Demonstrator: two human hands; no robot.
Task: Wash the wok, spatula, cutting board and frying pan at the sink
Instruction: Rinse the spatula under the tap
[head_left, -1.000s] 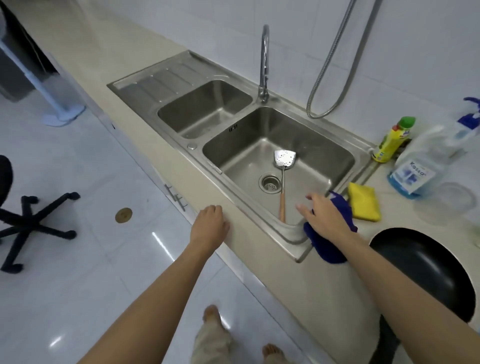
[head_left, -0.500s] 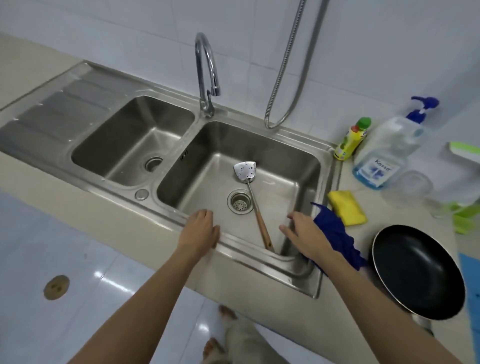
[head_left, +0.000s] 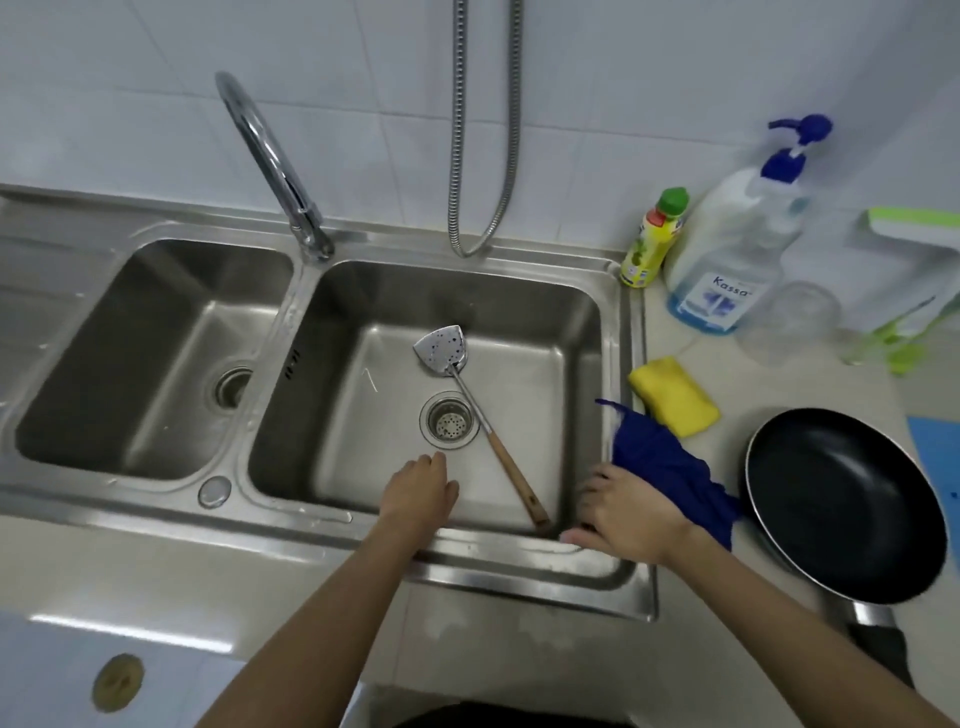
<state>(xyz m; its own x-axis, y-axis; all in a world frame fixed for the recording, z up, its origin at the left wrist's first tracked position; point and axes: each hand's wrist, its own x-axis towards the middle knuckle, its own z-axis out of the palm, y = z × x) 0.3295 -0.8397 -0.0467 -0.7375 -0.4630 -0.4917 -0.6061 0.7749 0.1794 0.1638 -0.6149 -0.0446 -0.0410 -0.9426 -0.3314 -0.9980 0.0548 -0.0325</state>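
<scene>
Washing looks barely begun: no water runs from the tap (head_left: 270, 161) and no suds show. The spatula (head_left: 470, 410) lies in the right basin (head_left: 582, 332), blade speckled, handle end against the near wall. The left basin (head_left: 156, 332) holds nothing. The pan (head_left: 844, 506) sits on the counter (head_left: 810, 384), apparently unwashed. Wok and cutting board are not identifiable. The left hand (head_left: 418, 491) hangs loosely open over the right basin, holding nothing. The right hand (head_left: 631, 512) rests spread on the basin's corner beside a blue cloth (head_left: 670, 467); no grip is evident. All 4 items remain.
</scene>
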